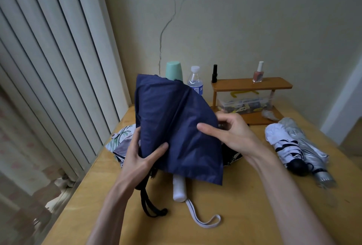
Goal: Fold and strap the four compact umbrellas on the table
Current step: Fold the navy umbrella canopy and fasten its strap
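mid-fold on the navy umbrella [176, 127], held upright over the middle of the counter [235, 215], canopy loose and flat-faced, not yet rolled. gripped low on the left edge by the left hand [141, 156], thumb across the front, fingers wrapped behind. pinched at the right edge by the right hand [233, 133], thumb on front, fingers curled behind the fabric. looks like sorting panels into pleats before the wrap; closure strap not visible from here.

black cord [151, 205] dangling below the left hand, probably this one's wrist loop. white handle [179, 188] with white wrist strap [201, 221] lying on the counter just under the canopy hem; cannot tell which umbrella owns it.

others: palm-print umbrella [119, 139] bunched behind the left hand, dark umbrella [232, 155] under the right wrist, silver umbrella [301, 146] lying to the right, well apart, loosely bunched, no strap seen round it. judging by that, early in the set of four.

next: needs pleats laid one way, then a twist round the shaft with the left hand as anchor, then finding the strap tab and closing it. risk: thin fabric springing back if the pinch loosens.
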{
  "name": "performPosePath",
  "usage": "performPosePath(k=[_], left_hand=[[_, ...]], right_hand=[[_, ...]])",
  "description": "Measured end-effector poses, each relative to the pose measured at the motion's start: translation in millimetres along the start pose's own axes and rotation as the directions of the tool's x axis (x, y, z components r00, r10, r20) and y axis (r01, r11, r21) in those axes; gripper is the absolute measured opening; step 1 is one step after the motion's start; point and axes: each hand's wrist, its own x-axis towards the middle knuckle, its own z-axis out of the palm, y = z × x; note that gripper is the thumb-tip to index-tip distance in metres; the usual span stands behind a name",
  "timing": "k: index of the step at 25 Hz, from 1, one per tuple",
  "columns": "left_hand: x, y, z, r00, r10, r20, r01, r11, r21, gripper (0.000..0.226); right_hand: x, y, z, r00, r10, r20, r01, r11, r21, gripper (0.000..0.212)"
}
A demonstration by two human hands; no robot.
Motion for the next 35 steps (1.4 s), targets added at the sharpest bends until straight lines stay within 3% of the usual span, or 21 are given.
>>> performPosePath(k=[3, 5, 8, 12, 16, 18, 20, 22, 25, 28, 32, 35], left_hand=[[2, -2, -3, 0.999, 0.009, -0.035, -0.01, 1.0, -0.005, 0.093], [3, 0, -3, 0.999, 0.029, -0.044, -0.029, 0.999, 0.014, 0.086], [1, 2, 0, 0.998, 0.038, -0.041, -0.037, 0.999, 0.01, 0.07], [-2, 4, 1, 0.999, 0.032, -0.009, -0.032, 0.999, 0.02, 0.065], [1, -1, -3, 0.998, 0.068, -0.013, -0.067, 0.996, 0.059, 0.069], [5, -6, -7, 0.997, 0.07, -0.035, -0.069, 0.996, 0.049, 0.074], [5, -5, -8, 0.996, 0.075, -0.057, -0.071, 0.996, 0.058, 0.078], [4, -2, -3, 0.994, 0.088, -0.072, -0.083, 0.994, 0.07, 0.078], [3, -1, 1, 0.994, 0.072, -0.079, -0.066, 0.995, 0.07, 0.072], [4, -3, 0, 0.995, 0.062, -0.079, -0.057, 0.996, 0.065, 0.073], [7, -6, -1, 0.986, 0.117, -0.116, -0.106, 0.99, 0.091, 0.083], [9, -9, -2, 0.986, 0.109, -0.123, -0.097, 0.99, 0.097, 0.085]], right_hand=[[1, -2, -16, 0.988, -0.128, -0.091, 0.109, 0.976, -0.189, 0.043], [0, -6, -19, 0.981, -0.164, -0.105, 0.135, 0.962, -0.239, 0.043], [1, -4, -22, 0.99, -0.131, -0.044, 0.125, 0.983, -0.132, 0.031], [1, 2, -21, 0.992, -0.065, 0.104, 0.072, 0.995, -0.063, 0.044], [-3, -4, -21, 0.995, -0.091, 0.045, 0.089, 0.995, 0.035, 0.029], [-2, -6, -25, 0.991, -0.126, -0.05, 0.117, 0.981, -0.157, 0.031], [-1, -7, -27, 0.97, -0.183, -0.157, 0.101, 0.9, -0.424, 0.042], [-1, -7, -24, 0.951, -0.241, -0.195, 0.105, 0.842, -0.529, 0.046], [0, -5, -21, 0.971, -0.192, -0.142, 0.126, 0.916, -0.381, 0.035], [2, 1, -22, 0.995, -0.102, 0.0, 0.099, 0.965, -0.243, 0.047], [1, 4, -28, 0.989, -0.081, -0.123, 0.038, 0.946, -0.323, 0.037], [0, 4, -31, 0.989, -0.05, -0.141, 0.018, 0.975, -0.22, 0.028]])
